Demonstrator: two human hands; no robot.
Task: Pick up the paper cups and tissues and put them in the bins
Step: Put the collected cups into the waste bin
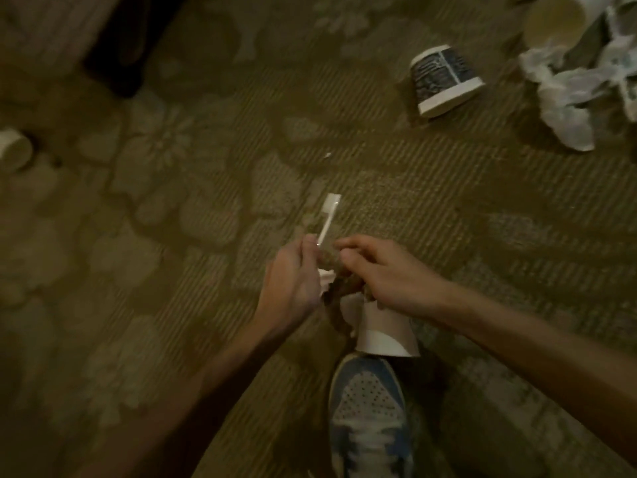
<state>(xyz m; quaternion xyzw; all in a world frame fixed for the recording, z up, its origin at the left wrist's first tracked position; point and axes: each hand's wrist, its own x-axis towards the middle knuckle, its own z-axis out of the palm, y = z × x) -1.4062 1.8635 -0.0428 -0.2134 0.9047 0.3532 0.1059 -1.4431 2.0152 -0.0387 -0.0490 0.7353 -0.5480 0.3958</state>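
Note:
My left hand (293, 281) pinches a white toothbrush (329, 215) that sticks up and away from it, with a bit of white tissue (326, 279) under its palm. My right hand (382, 274) grips a white paper cup (382, 332) by its top, bottom end toward me, along with some brownish crumpled paper (339, 270). A dark patterned paper cup (443, 79) lies on its side on the carpet at upper right. Crumpled white tissues (568, 94) lie further right, beside a pale paper cup (553, 20) at the top edge.
Patterned brown carpet (172, 201) covers the floor. Another pale cup (13, 148) lies at the left edge. A dark object (117, 53) stands at upper left. My blue and white shoe (370, 415) is just below the held cup. A small white scrap (327, 155) lies mid-floor.

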